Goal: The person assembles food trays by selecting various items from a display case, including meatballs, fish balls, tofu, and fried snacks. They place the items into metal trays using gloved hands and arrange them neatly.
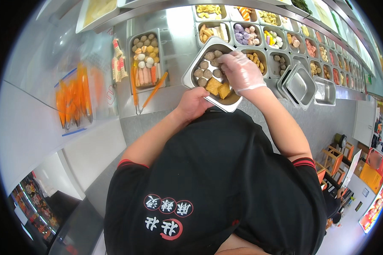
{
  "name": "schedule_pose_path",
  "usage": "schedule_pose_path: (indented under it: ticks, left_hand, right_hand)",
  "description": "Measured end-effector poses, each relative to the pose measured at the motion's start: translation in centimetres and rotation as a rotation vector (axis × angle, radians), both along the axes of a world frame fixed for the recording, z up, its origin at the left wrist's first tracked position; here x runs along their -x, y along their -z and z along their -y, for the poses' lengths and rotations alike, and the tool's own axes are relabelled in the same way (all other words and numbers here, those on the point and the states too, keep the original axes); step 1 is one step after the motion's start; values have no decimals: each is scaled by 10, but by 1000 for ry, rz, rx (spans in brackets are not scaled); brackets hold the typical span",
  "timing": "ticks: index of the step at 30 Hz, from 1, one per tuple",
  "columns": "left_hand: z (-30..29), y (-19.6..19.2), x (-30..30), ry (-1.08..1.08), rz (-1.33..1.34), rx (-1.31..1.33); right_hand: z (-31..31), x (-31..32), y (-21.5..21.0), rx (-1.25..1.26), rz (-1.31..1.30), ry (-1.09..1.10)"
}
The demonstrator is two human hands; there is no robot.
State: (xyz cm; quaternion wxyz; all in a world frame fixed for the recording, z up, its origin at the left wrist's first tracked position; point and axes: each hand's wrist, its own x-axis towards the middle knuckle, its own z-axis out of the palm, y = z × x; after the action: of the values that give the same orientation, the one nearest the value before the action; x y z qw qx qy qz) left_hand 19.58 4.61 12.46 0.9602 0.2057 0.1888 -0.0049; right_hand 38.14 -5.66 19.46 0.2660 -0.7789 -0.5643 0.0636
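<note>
My bare left hand (193, 103) grips the near left edge of a deep metal tray (230, 104), which is held tilted over the counter's front edge. Inside the tray are several grey-brown meatballs (203, 65) and a few golden fried tofu pieces (217, 87) at the near end. My right hand (241, 70), in a clear plastic glove, reaches over the tray's right rim. Its fingers are bent together among the meatballs, and their tips hide whatever is between them.
Left on the counter is a tray of balls and sticks (147, 55), with orange-handled tongs (155, 92) beside it. Rows of food trays (272, 38) fill the far side and right. Stacked metal trays (300, 87) overhang the edge at right. A bag of orange-handled tools (74, 97) lies far left.
</note>
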Motion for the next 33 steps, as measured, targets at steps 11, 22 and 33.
schedule_pose_path:
  ticks: [11,22,33]
  left_hand:
    - [-3,-10,-16,70,53,49]
    - [-14,-6,-25,60,59,65]
    - [-44,-9,-33,47,69,19]
  right_hand:
    - [-1,-16,8,163,105,-90]
    - [-15,-20,7,147,-100,137]
    - [-37,-20,-8,66,-259,332]
